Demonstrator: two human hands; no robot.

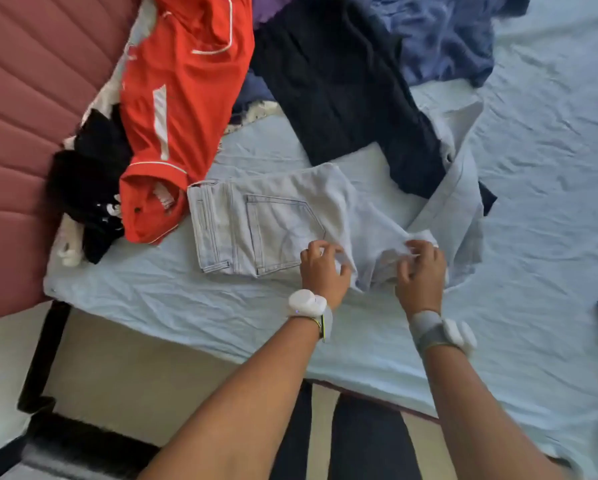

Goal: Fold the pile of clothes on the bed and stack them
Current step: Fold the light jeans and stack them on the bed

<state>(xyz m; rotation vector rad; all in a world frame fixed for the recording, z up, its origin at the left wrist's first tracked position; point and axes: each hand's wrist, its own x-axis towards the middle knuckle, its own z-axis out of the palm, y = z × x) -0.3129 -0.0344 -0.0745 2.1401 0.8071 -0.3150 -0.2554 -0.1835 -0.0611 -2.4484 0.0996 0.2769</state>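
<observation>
nearest the camera, both forearms reach over the edge of the bed [193, 317], each wrist wearing a white band. the left hand [323, 268] has its fingers curled into the pale cloth of the jeans [266, 223] at the seat, just right of the back pocket, pinching a fold of it. the right hand [422, 268] has its grip closed on a bunched bit of the same light denim where the leg begins, fingertips gathering the fabric upward.

the jeans lie flat on the light blue sheet, waistband toward the left, one leg trailing away to the right and up past the hands. denim like this is probably the heaviest, stiffest piece here: it should hold a crease and not slide much on cotton, but the thick seams and waistband resist bending. taking it at the waistband corners and at the hem looks the surest hold; pinching mid-leg only bunches it.

beyond, a red shirt [186, 98] lies left of the waistband, beside some black clothes [89, 181] against the pink headboard [23, 116]. a dark garment [342, 88] is spread behind the jeans, and crumpled blue cloth [443, 36] lies farthest back. these look thin and limp.
</observation>
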